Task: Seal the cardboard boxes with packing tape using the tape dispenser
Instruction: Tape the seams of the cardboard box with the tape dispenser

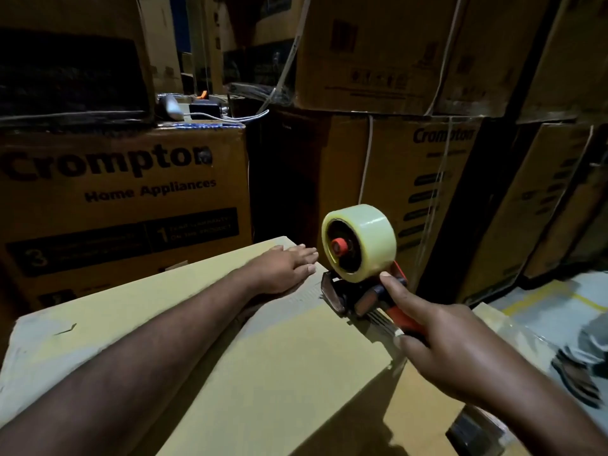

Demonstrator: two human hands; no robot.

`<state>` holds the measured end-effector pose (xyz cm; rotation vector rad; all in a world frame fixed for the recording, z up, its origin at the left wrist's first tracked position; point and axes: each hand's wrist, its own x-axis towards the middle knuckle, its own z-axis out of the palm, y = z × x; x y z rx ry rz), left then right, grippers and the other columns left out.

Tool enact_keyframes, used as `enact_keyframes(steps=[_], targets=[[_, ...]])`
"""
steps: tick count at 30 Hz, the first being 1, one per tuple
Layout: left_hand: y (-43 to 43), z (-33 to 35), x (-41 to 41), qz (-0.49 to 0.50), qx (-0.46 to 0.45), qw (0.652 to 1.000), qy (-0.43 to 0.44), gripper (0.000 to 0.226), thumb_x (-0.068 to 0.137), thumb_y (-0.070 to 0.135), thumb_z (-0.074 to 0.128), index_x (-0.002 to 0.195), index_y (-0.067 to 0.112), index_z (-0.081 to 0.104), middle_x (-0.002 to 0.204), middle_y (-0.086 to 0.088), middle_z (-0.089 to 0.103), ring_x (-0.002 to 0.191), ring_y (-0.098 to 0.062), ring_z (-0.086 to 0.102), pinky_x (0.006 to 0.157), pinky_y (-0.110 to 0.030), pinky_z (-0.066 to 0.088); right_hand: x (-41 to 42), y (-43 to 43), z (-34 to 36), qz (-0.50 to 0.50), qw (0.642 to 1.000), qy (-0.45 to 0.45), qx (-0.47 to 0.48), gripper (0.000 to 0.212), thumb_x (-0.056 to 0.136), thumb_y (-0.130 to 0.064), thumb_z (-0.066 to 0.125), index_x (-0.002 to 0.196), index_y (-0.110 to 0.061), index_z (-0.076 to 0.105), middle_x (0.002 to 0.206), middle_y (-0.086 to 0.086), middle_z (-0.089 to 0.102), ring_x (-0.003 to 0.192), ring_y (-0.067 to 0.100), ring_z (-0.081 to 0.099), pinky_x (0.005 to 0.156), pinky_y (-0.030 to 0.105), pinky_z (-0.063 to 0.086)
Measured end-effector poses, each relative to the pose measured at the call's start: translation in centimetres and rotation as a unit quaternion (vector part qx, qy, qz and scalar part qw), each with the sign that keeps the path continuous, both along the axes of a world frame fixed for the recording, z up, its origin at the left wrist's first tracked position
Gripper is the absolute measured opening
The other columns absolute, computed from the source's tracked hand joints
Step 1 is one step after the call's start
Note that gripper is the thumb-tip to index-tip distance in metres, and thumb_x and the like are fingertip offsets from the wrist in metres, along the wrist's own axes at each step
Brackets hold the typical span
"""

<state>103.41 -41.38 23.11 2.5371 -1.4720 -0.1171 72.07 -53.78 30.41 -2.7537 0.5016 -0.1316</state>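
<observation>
A plain cardboard box [279, 353] fills the lower part of the head view, flaps closed, with a strip of clear tape along its top seam. My left hand [283, 268] lies flat on the far end of the box top, fingers straight. My right hand [450, 350] grips the orange handle of the tape dispenser [365, 291], index finger stretched along its body. The dispenser's black front end sits on the box top at the right edge of the seam. Its roll of clear tape [360, 241] stands upright above it.
Stacks of printed cardboard cartons [125, 199] wall the space at left, behind and right [427, 179]. Cables and small items [200, 108] lie on the left carton. Grey floor with a yellow line [559, 297] and someone's shoe [575, 376] show at right.
</observation>
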Motion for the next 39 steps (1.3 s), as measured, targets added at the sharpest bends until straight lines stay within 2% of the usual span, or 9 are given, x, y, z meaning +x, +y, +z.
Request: enact_keyframes(steps=[3, 7, 11, 14, 19, 23, 29, 35, 39], targets=[[0.0, 0.3, -0.3, 0.006, 0.008, 1.0, 0.004, 0.054, 0.11, 0.049, 0.03, 0.16, 0.03, 0.028, 0.168, 0.014, 0.019, 0.155, -0.005, 0.008, 0.125, -0.041, 0.004, -2.7, 0.1, 0.6, -0.014, 1.0, 0.022, 0.0, 0.083, 0.099, -0.037, 0.056, 0.145, -0.067, -0.006, 0.084, -0.014, 0.058, 0.063, -0.001, 0.057, 0.058, 0.017, 0.044], [-0.4, 1.0, -1.8, 0.028, 0.031, 0.999, -0.002, 0.055, 0.11, 0.049, 0.025, 0.162, 0.03, 0.024, 0.17, 0.011, 0.012, 0.157, -0.011, 0.004, 0.124, -0.049, 0.001, -3.2, 1.3, 0.5, -0.032, 0.999, 0.024, -0.015, 0.084, 0.1, -0.036, 0.055, 0.147, -0.063, -0.008, 0.078, -0.017, 0.05, 0.062, 0.003, 0.052, 0.059, 0.017, 0.046], [0.4, 1.6, -5.7, 0.031, 0.094, 0.995, -0.012, 0.06, 0.11, 0.043, 0.02, 0.164, 0.022, 0.005, 0.171, 0.003, -0.007, 0.158, -0.019, -0.005, 0.124, -0.058, -0.004, -3.1, 1.6, 0.1, -0.03, 0.999, 0.0, -0.021, 0.084, 0.099, -0.036, 0.056, 0.147, -0.063, -0.007, 0.098, -0.009, 0.057, 0.071, 0.005, 0.058, 0.061, 0.022, 0.049], [2.0, 2.4, -9.8, -0.005, 0.117, 0.993, 0.018, 0.065, 0.108, 0.041, 0.027, 0.164, 0.02, 0.001, 0.171, -0.001, -0.009, 0.157, -0.019, -0.01, 0.123, -0.058, -0.007, -3.1, 1.6, 0.1, -0.025, 0.999, 0.0, -0.022, 0.083, 0.099, -0.034, 0.055, 0.149, -0.061, -0.006, 0.111, -0.002, 0.06, 0.079, 0.01, 0.06, 0.068, 0.026, 0.054], [2.8, 2.9, -16.0, 0.042, 0.18, 0.983, 0.022, 0.125, 0.077, 0.093, 0.041, 0.163, 0.015, -0.007, 0.169, -0.005, -0.017, 0.156, -0.025, -0.016, 0.12, -0.067, -0.006, -3.2, 1.4, -0.2, -0.021, 0.999, -0.008, -0.023, 0.084, 0.099, -0.031, 0.055, 0.151, -0.057, -0.005, 0.135, 0.005, 0.057, 0.094, 0.017, 0.062, 0.079, 0.031, 0.057], [1.4, 2.0, -18.5, 0.116, 0.175, 0.978, 0.019, 0.148, 0.055, 0.105, 0.042, 0.162, 0.016, -0.009, 0.17, -0.003, -0.015, 0.157, -0.023, -0.015, 0.112, -0.077, -0.01, -3.8, 1.0, -0.1, -0.016, 1.0, -0.008, -0.021, 0.085, 0.098, -0.029, 0.056, 0.152, -0.054, -0.004, 0.141, 0.007, 0.055, 0.112, 0.024, 0.06, 0.088, 0.035, 0.056], [0.2, 1.9, -20.4, 0.154, 0.114, 0.982, -0.003, 0.129, 0.066, 0.089, 0.058, 0.163, 0.02, 0.009, 0.172, -0.003, 0.001, 0.158, -0.023, 0.001, 0.115, -0.076, -0.004, -5.6, 0.1, -0.7, 0.0, 1.0, -0.016, -0.009, 0.084, 0.099, -0.024, 0.053, 0.155, -0.048, -0.005, 0.116, 0.009, 0.058, 0.087, 0.019, 0.06, 0.078, 0.037, 0.059], [0.9, 1.8, -21.6, 0.168, 0.08, 0.982, -0.024, 0.09, 0.081, 0.065, 0.06, 0.159, 0.039, 0.023, 0.17, 0.002, 0.014, 0.155, -0.024, 0.011, 0.115, -0.077, 0.002, -10.2, -1.6, -1.1, 0.033, 0.999, -0.028, 0.0, 0.083, 0.099, -0.026, 0.053, 0.155, -0.048, -0.005, 0.078, -0.006, 0.04, 0.069, 0.013, 0.053, 0.055, 0.029, 0.05], [0.0, 1.8, -24.1, 0.156, 0.068, 0.985, -0.001, 0.078, 0.092, 0.048, 0.064, 0.16, 0.038, 0.024, 0.171, 0.0, 0.012, 0.157, -0.017, 0.005, 0.121, -0.063, -0.002, -12.6, -2.8, -1.5, 0.045, 0.999, -0.023, 0.013, 0.081, 0.099, -0.033, 0.053, 0.155, -0.046, -0.004, 0.099, 0.005, 0.054, 0.079, 0.021, 0.051, 0.071, 0.034, 0.054]])
